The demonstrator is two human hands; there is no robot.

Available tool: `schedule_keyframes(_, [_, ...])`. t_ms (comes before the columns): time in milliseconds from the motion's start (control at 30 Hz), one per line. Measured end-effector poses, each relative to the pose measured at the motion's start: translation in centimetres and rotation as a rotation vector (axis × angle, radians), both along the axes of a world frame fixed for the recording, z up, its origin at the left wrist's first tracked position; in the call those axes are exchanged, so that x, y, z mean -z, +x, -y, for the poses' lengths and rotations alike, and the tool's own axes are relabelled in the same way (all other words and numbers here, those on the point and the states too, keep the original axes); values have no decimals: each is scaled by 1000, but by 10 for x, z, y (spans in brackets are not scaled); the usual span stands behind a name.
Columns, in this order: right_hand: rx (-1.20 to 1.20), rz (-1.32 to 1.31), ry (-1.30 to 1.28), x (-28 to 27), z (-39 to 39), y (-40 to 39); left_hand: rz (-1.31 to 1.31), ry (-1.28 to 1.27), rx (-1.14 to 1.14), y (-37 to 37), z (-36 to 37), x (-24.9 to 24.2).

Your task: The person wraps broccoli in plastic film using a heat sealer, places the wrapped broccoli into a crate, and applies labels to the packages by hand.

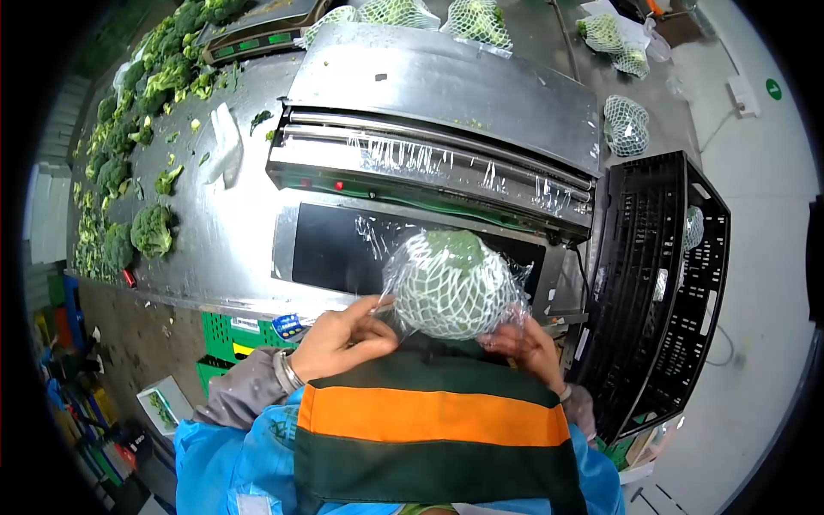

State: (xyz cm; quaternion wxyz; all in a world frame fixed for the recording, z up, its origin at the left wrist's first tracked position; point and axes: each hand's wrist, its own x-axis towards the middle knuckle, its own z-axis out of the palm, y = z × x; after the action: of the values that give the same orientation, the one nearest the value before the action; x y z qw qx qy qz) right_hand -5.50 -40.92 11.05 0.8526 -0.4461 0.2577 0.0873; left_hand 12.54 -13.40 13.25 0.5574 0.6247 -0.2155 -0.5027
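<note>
Steel tabletop (232, 232) fills the view from above, strewn at its left edge with loose broccoli heads (153, 228) and green trimmings. At its middle sits a film wrapping machine (438, 129) with a dark flat plate (343, 249) at the front and a roll of clear film (429, 163) stretched across behind it. A black plastic crate (661, 283) stands just beside the machine on the right, and several netted, wrapped broccoli heads (625, 124) lie farther back.

Close to the person's chest, above the near edge of the plate, both hands hold one broccoli head (451, 283) in white foam netting, with clear film loosely around it. The left hand (343, 339) pinches film at the head's left side; the right hand (524, 343) grips bunched film underneath on the right, fingers curled.

The work looks to be at the wrapping stage, with film drawn around but not yet sealed. Next, the loose ends probably need gathering tight under the head and pressing down on the plate.

The head is nearly round, with no clear long axis; its green crown points up and away from the person, and its stem end is hidden.
</note>
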Motion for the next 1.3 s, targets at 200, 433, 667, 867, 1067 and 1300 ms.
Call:
schedule_keyframes(200, [409,-49,-444,16,0,6,460,18,-645,12,51,1])
schedule_keyframes(433, [135,187,-1655,64,-20,46,1130,-19,-191,20,113,80])
schedule_keyframes(667, [175,654,-1699,-42,-1,76,-477,-25,376,61,118,47])
schedule_keyframes(867, [-159,914,-1436,-74,-24,87,-376,-157,690,48,117,8])
schedule_keyframes(1067, [-467,1267,-1125,-88,-10,128,416,-226,941,23,119,-21])
schedule_keyframes(1300, [-460,512,217,-7,-40,114,-46,-49,316,-7,81,-25])
